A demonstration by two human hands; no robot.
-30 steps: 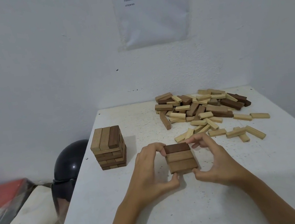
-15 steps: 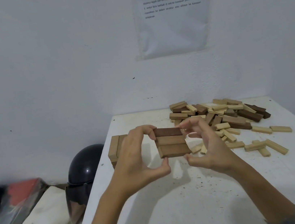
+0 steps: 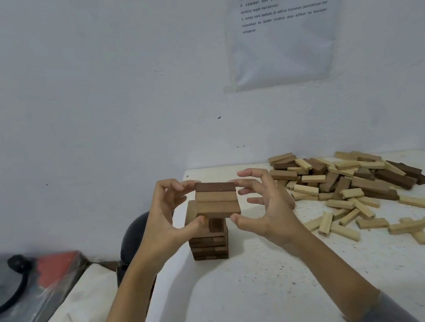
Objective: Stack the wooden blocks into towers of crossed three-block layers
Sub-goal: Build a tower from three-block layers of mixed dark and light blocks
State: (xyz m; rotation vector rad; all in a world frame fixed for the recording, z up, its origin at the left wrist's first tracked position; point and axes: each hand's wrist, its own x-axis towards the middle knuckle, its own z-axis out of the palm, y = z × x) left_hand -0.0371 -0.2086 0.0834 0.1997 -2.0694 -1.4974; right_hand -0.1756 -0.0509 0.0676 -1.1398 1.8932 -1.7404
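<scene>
One white counter point(image 3: 253, 305) carries everything: a loose pile of light and dark blocks point(image 3: 345, 183) lies at two o'clock, well apart from the tower point(image 3: 209, 245) near the counter's nine o'clock edge. The left hand point(image 3: 168, 221) and right hand point(image 3: 268, 213) pinch a flat three-block layer point(image 3: 217, 201) between curled fingers and thumbs — the dark block at twelve o'clock, two lighter ones nearer. It hangs directly over the tower — whether they touch cannot be told.
</scene>
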